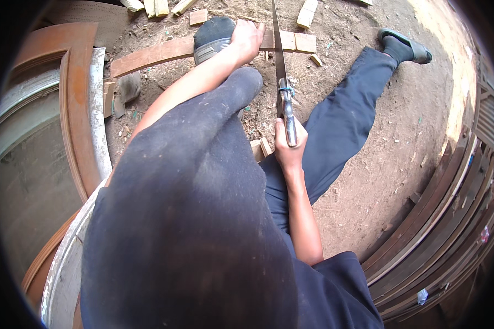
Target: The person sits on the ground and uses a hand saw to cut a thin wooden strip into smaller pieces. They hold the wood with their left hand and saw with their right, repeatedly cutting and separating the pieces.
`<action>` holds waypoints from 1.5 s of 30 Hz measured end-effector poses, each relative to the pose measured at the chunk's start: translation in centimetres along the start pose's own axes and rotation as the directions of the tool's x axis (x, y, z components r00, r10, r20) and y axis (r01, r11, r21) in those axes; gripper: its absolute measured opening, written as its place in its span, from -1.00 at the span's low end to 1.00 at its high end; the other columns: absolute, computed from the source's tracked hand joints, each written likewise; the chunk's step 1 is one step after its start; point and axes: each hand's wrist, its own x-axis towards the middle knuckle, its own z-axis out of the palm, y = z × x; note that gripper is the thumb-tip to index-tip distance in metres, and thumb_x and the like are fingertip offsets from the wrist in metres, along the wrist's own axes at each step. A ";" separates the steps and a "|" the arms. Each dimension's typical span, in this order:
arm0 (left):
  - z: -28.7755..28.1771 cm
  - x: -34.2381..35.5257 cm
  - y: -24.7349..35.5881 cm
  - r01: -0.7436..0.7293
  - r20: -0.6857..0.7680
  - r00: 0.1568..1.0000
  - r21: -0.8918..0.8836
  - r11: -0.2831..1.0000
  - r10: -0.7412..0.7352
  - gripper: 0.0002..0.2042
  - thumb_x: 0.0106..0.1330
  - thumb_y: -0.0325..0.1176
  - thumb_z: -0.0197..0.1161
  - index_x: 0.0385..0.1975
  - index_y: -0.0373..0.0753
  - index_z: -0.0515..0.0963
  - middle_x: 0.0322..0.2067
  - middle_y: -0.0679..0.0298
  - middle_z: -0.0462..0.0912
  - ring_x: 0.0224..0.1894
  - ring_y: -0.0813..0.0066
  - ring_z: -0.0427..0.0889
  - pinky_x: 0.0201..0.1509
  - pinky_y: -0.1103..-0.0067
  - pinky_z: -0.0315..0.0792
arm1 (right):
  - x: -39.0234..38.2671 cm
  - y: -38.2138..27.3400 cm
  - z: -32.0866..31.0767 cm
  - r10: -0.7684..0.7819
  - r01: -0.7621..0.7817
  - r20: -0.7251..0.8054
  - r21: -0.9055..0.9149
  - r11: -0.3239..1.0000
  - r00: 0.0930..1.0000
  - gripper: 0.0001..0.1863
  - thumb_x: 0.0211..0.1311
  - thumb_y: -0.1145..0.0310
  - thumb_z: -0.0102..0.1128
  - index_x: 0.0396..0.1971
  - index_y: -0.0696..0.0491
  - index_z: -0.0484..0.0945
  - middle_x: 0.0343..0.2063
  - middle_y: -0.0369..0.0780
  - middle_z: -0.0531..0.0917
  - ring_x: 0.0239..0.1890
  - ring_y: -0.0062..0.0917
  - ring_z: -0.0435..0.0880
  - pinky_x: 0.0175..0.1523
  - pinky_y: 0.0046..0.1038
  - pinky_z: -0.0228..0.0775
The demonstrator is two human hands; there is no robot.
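My right hand (pixel 291 143) is closed around the handle of a handsaw (pixel 280 60). Its long blade points away from me and crosses a wooden board (pixel 159 55) near the board's right end. Left of the blade, my left hand (pixel 248 40) grips the board, its fingers partly hidden behind the knuckles. My left foot (pixel 214 39), in a dark sock and grey slipper, presses on the board beside that hand. A thin line crosses the board just right of the blade; whether it is a mark or a cut, I cannot tell.
Wood offcuts (pixel 307 13) lie scattered on the dirt ground. A brown wooden frame (pixel 74 120) leans at the left. Long planks (pixel 422 219) are stacked at the right. My right leg (pixel 343 120) stretches out to the far right.
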 end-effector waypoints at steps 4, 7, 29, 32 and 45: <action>0.7 0.3 -0.4 0.050 -0.007 0.999 -0.038 0.998 -0.051 -0.61 0.08 -0.43 0.24 -0.09 -0.35 0.34 -0.31 0.02 0.58 -0.20 0.15 0.61 -0.10 0.34 0.40 | 1.4 0.0 0.9 -0.052 0.052 0.005 -0.019 0.998 0.999 -0.82 0.15 0.51 0.13 -0.62 0.16 0.40 -0.76 -0.28 0.39 -0.68 -0.68 0.34 -0.54 -0.47 0.22; 0.2 0.1 -0.3 0.028 0.027 0.999 -0.029 0.999 -0.027 -0.63 0.10 -0.45 0.22 -0.08 -0.34 0.34 -0.29 0.01 0.58 -0.18 0.16 0.60 -0.09 0.33 0.40 | 3.4 0.0 1.8 -0.014 0.013 0.014 0.053 0.999 1.000 -0.82 0.15 0.51 0.12 -0.61 0.17 0.40 -0.77 -0.27 0.38 -0.70 -0.67 0.31 -0.56 -0.46 0.17; 0.5 0.3 -0.3 0.034 0.028 0.999 0.012 0.999 -0.035 -0.64 0.11 -0.42 0.22 -0.09 -0.31 0.34 -0.29 0.04 0.59 -0.18 0.18 0.61 -0.12 0.35 0.41 | 1.4 0.4 0.2 -0.026 0.025 0.022 0.018 1.000 0.999 -0.86 0.13 0.52 0.14 -0.58 0.20 0.43 -0.75 -0.26 0.39 -0.68 -0.68 0.29 -0.53 -0.50 0.21; 0.0 0.3 -0.3 0.034 0.048 0.998 -0.004 0.999 -0.033 -0.65 0.12 -0.43 0.21 -0.09 -0.31 0.34 -0.27 0.03 0.59 -0.18 0.19 0.61 -0.10 0.35 0.40 | 3.7 0.4 1.1 -0.021 0.021 0.006 0.051 0.998 1.000 -0.82 0.13 0.51 0.14 -0.62 0.19 0.40 -0.78 -0.27 0.37 -0.70 -0.67 0.26 -0.56 -0.47 0.18; 0.0 0.2 -0.4 0.026 0.053 0.998 0.020 0.999 -0.027 -0.65 0.14 -0.43 0.19 -0.07 -0.32 0.34 -0.28 0.03 0.59 -0.17 0.17 0.62 -0.08 0.34 0.42 | 3.5 0.2 0.9 -0.028 0.027 0.026 0.010 1.000 0.999 -0.85 0.13 0.53 0.14 -0.60 0.18 0.43 -0.76 -0.24 0.38 -0.68 -0.66 0.33 -0.53 -0.46 0.24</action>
